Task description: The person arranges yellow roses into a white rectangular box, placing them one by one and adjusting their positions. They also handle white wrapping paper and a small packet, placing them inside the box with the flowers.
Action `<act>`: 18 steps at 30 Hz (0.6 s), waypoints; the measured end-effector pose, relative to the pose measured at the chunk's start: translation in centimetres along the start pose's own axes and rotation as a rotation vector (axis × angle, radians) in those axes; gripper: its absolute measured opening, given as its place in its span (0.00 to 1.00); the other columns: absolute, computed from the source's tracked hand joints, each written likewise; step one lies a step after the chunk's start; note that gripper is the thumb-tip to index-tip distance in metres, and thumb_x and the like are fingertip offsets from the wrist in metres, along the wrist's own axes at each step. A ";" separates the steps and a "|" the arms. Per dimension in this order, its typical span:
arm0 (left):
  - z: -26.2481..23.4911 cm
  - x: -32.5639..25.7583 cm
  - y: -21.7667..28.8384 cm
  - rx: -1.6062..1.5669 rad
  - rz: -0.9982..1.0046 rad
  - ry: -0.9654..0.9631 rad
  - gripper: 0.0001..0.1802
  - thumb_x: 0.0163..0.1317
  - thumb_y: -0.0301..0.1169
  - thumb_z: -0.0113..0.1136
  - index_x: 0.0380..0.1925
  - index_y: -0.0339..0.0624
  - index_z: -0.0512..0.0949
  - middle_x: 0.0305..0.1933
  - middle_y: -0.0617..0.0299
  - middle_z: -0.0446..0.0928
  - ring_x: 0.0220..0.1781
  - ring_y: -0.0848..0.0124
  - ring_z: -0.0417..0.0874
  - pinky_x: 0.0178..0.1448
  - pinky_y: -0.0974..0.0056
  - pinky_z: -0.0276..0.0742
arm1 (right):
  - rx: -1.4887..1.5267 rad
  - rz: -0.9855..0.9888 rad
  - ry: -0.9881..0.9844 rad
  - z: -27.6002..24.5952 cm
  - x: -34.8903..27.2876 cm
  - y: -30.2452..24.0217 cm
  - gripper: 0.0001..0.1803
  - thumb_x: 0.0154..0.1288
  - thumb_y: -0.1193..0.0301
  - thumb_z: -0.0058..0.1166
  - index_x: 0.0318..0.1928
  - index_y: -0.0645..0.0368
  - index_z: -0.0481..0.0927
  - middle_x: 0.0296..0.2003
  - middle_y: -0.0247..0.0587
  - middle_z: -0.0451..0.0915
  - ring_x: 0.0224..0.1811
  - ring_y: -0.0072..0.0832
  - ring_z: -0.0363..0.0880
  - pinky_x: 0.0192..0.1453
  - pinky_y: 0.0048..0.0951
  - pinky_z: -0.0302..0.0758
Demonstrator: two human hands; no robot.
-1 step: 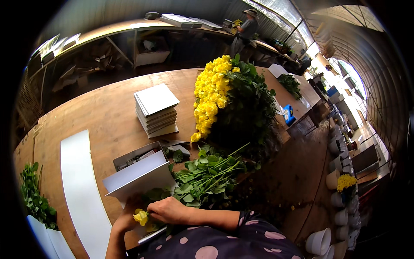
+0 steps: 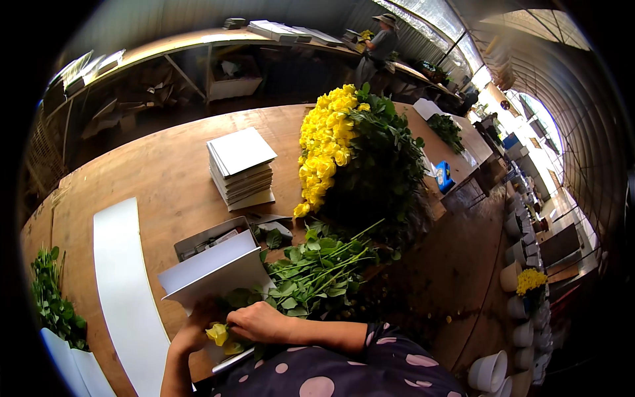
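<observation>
Low in the view, both my hands meet around yellow roses point(image 2: 216, 334) in front of a folded white card sheet point(image 2: 218, 274). My right hand point(image 2: 261, 322) is closed, knuckles up, its fingertips against the upper rose; what it pinches is hidden. My left hand point(image 2: 193, 333) is on the other side of the blooms, its fingers lost in shadow beneath the card. Beside the right hand lies a pile of green leafy stems point(image 2: 324, 271). A grey open box point(image 2: 210, 237) with small items stands behind the card.
A large heap of yellow roses point(image 2: 324, 145) lies across the table point(image 2: 172, 152). Nearby are a stack of white cards point(image 2: 241, 152) and a long white strip point(image 2: 126, 278). More greenery point(image 2: 53, 298) sits far left. White pots point(image 2: 488, 370) line the right; a person point(image 2: 378, 46) stands far back.
</observation>
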State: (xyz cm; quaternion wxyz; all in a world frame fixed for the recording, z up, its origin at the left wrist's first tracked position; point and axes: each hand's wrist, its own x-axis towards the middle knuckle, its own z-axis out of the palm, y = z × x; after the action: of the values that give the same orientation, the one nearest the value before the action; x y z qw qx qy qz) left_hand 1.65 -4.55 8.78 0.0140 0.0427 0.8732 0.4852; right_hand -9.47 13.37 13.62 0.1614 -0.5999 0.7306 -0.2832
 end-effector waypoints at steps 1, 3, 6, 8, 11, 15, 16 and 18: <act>-0.3 0.2 -0.2 -0.006 0.012 -0.036 0.25 0.38 0.30 0.62 0.42 0.39 0.71 0.51 0.50 0.65 0.55 0.53 0.63 0.56 0.59 0.61 | -0.011 0.010 -0.024 -0.1 0.0 0.3 0.08 0.53 0.68 0.52 0.32 0.57 0.73 0.23 0.42 0.76 0.26 0.39 0.77 0.30 0.35 0.73; -1.0 -0.1 0.9 -0.092 -0.057 -0.001 0.22 0.43 0.20 0.56 0.44 0.40 0.71 0.53 0.51 0.65 0.56 0.54 0.64 0.55 0.61 0.65 | -0.021 0.013 -0.082 0.8 0.6 0.2 0.09 0.53 0.67 0.52 0.32 0.57 0.73 0.23 0.43 0.76 0.26 0.40 0.77 0.30 0.36 0.74; -0.6 -1.2 -0.8 -0.085 -0.045 0.038 0.22 0.47 0.15 0.50 0.46 0.38 0.71 0.56 0.51 0.64 0.58 0.54 0.63 0.59 0.61 0.63 | -0.112 0.073 -0.187 1.3 1.2 0.3 0.10 0.52 0.65 0.52 0.31 0.58 0.74 0.23 0.45 0.77 0.26 0.42 0.77 0.30 0.38 0.74; 0.1 -0.8 -2.7 -0.053 0.022 0.014 0.23 0.47 0.14 0.48 0.47 0.39 0.71 0.59 0.51 0.63 0.61 0.55 0.61 0.63 0.60 0.59 | -0.091 0.109 -0.199 1.3 1.2 0.6 0.10 0.53 0.65 0.52 0.31 0.57 0.75 0.23 0.46 0.77 0.27 0.42 0.77 0.30 0.39 0.74; -0.6 -1.0 -0.6 -0.199 -0.117 0.026 0.23 0.47 0.16 0.47 0.47 0.37 0.71 0.60 0.53 0.62 0.63 0.56 0.58 0.65 0.59 0.55 | -0.014 0.162 -0.219 0.7 1.2 -0.3 0.09 0.53 0.67 0.53 0.33 0.57 0.78 0.27 0.47 0.78 0.30 0.42 0.77 0.34 0.36 0.74; -0.5 -1.0 -0.6 -0.058 -0.072 0.018 0.20 0.49 0.19 0.49 0.45 0.38 0.74 0.60 0.54 0.63 0.63 0.56 0.58 0.65 0.60 0.56 | 0.064 0.113 -0.187 0.0 1.2 -0.9 0.08 0.52 0.68 0.53 0.32 0.57 0.77 0.24 0.47 0.77 0.28 0.43 0.77 0.32 0.38 0.73; -0.2 -1.2 -1.1 -0.075 -0.068 0.033 0.20 0.49 0.19 0.49 0.45 0.38 0.74 0.60 0.54 0.63 0.63 0.56 0.59 0.65 0.60 0.56 | 0.084 0.117 -0.209 0.1 1.3 -1.1 0.08 0.52 0.68 0.53 0.32 0.57 0.77 0.24 0.47 0.77 0.27 0.43 0.77 0.31 0.38 0.73; 0.5 -1.1 -2.0 -0.112 -0.050 0.061 0.19 0.49 0.19 0.49 0.44 0.38 0.75 0.60 0.54 0.63 0.63 0.56 0.59 0.64 0.60 0.56 | 0.006 0.154 -0.268 -0.1 1.3 -0.7 0.08 0.52 0.69 0.53 0.33 0.57 0.78 0.26 0.47 0.78 0.29 0.42 0.77 0.33 0.36 0.74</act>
State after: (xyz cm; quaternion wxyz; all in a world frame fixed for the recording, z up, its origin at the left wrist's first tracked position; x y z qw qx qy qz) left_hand 2.61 -5.27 6.75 0.0017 0.0053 0.8456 0.5337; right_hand -9.30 12.04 14.29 0.2805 -0.5739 0.7456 -0.1899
